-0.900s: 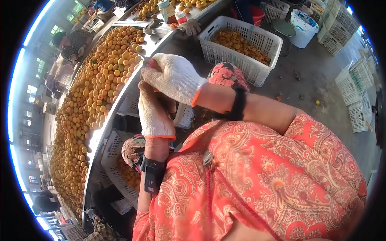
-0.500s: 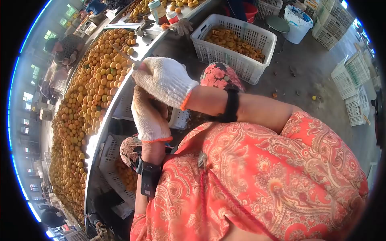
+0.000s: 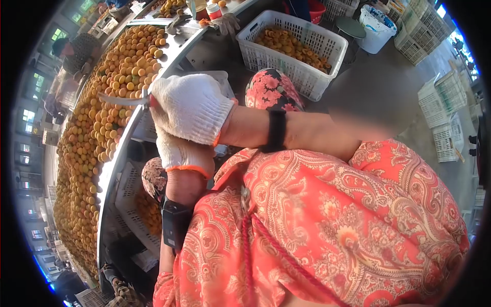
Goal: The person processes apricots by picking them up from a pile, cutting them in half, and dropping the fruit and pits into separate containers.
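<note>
My right hand, in a white knitted glove with an orange cuff, is closed around the red handle of a knife. Its curved metal blade points left over the rim of the metal table. Right under it sits my left hand, gloved the same way. Its fingers are hidden behind the right hand, so whatever they hold does not show. Beyond the blade, a broad heap of orange-yellow apricots covers the table.
A white crate of cut apricot pieces stands on the floor ahead. Another crate with fruit sits below the table edge. A grey glove lies at the table's far end. A white bucket and stacked crates stand right.
Both hands have come lower and nearer to my body, to the left. The knife blade has turned from slanting upward to nearly level. The view has shifted slightly.
</note>
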`<state>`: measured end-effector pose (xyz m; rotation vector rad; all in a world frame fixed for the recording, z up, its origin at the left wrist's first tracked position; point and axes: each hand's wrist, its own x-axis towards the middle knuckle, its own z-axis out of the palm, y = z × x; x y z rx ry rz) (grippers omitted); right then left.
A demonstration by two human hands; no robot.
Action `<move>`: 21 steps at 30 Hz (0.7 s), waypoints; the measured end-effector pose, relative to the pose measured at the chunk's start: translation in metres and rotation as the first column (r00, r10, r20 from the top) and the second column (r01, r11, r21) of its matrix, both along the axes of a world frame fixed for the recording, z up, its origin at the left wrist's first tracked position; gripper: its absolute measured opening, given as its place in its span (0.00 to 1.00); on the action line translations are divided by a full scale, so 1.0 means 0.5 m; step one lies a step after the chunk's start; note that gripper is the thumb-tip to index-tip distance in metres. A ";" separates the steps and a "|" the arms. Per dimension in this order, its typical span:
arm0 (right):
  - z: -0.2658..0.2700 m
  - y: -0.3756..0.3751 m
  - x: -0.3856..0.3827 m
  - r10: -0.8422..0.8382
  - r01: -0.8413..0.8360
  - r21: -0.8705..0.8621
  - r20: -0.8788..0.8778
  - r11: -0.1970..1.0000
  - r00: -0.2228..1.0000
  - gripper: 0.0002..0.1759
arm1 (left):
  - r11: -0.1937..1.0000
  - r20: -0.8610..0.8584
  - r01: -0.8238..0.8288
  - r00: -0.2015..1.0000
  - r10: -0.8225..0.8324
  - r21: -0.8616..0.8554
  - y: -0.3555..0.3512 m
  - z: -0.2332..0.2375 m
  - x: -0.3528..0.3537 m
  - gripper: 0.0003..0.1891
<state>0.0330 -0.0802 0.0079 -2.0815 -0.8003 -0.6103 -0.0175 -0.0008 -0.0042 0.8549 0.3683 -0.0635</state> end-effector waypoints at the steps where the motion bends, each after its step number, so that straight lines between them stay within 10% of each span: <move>1: -0.007 0.001 0.002 0.004 -0.002 -0.035 0.054 0.999 0.999 0.12 | 1.000 -0.011 0.008 1.000 -0.008 0.002 -0.002 0.003 -0.007 0.32; 6: -0.030 -0.022 0.031 0.127 -0.136 0.139 0.070 0.981 0.989 0.13 | 0.994 -0.149 0.106 0.983 -0.108 -0.022 0.039 -0.017 0.006 0.27; 8: -0.057 -0.029 0.056 0.258 -0.095 0.503 -0.265 0.859 0.929 0.14 | 0.979 0.005 0.194 0.981 -0.194 -0.062 0.051 -0.017 0.006 0.22; 14: -0.054 -0.035 0.033 0.154 -0.161 0.120 0.065 0.980 0.986 0.11 | 0.971 -0.087 -0.118 0.991 0.102 -0.207 0.005 0.006 0.012 0.21; 18: -0.029 -0.047 0.035 0.237 -0.205 0.241 -0.111 0.949 0.965 0.14 | 0.951 0.073 0.198 0.980 -0.186 -0.236 0.083 -0.062 0.007 0.14; 21: -0.004 -0.061 0.036 0.167 -0.171 0.169 0.038 0.971 0.985 0.14 | 0.949 -0.010 0.047 0.999 -0.053 -0.312 0.075 -0.047 -0.017 0.15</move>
